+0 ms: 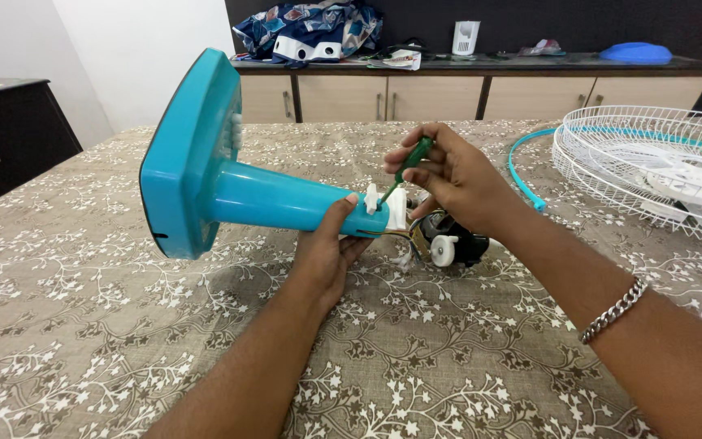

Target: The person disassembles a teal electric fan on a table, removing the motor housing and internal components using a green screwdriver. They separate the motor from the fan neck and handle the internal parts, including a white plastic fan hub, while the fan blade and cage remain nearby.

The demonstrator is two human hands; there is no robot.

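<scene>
Two hands are working: we are gripping the teal fan stand (pixel 229 183), light, stiff, slippery plastic lying on the table (pixel 83 341), around its neck with our left hand (pixel 328 248), our right hand (pixel 457 183) pinching a green screwdriver (pixel 408 162) at its white joint (pixel 387 207).

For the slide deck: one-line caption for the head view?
Left hand steadies turquoise plastic fan stand on patterned tablecloth; right hand holds green-handled screwdriver at its neck.
</scene>
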